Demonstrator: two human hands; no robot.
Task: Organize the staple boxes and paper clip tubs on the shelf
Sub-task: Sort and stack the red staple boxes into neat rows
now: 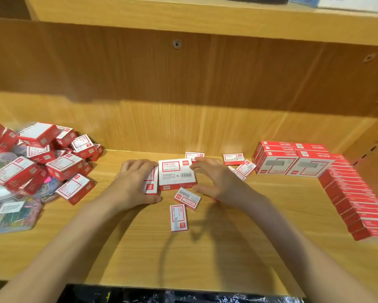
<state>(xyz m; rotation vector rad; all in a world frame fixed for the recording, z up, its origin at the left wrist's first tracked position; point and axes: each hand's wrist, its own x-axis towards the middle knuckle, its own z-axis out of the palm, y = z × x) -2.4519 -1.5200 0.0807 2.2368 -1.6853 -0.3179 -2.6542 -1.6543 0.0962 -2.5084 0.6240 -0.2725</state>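
A white and red large staple box [176, 174] lies flat in the middle of the wooden shelf [227, 248]. My left hand [133, 184] grips a small staple box [150, 182] standing on edge against its left side, fingers over the top and thumb below. My right hand [216, 179] is spread at the large box's right side, fingertips touching its top right corner. Loose small boxes [187, 199] lie around it. A jumbled pile of boxes [41, 162] sits at the left on clear tubs of coloured paper clips [11, 217].
Neat stacks of staple boxes [293, 159] stand at the back right, and a long row of red boxes [356, 200] runs along the right side toward the front. An upper shelf board [205, 20] hangs overhead. The shelf's front edge [183, 286] is near me.
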